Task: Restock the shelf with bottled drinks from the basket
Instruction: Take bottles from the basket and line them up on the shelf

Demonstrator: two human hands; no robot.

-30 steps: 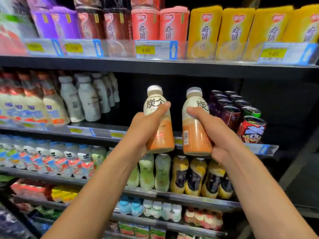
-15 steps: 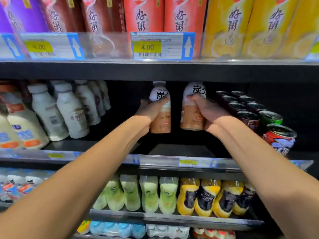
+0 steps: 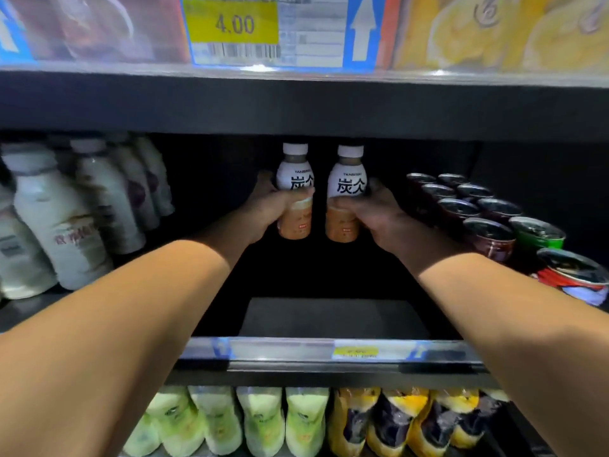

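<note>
Two small bottles of brown milk tea with white caps and white upper labels stand upright side by side deep in the dark middle shelf [image 3: 329, 319]. My left hand [image 3: 267, 209] is wrapped around the left bottle [image 3: 294, 183]. My right hand [image 3: 372, 212] grips the right bottle [image 3: 347, 184]. Both arms reach far in over the shelf's front rail. The bottles' bases are at the back of the shelf; whether they rest on it I cannot tell. The basket is out of sight.
White milk bottles [image 3: 62, 225] fill the shelf's left side. Rows of cans [image 3: 487, 235] stand on the right. The upper shelf edge with a 4.00 price tag [image 3: 234, 26] hangs close overhead. Green bottles [image 3: 260, 420] and yellow bottles [image 3: 405, 420] line the shelf below.
Both hands have carried the two bottles from in front of the shelf to its back. The camera has moved closer and lower under the upper shelf.
</note>
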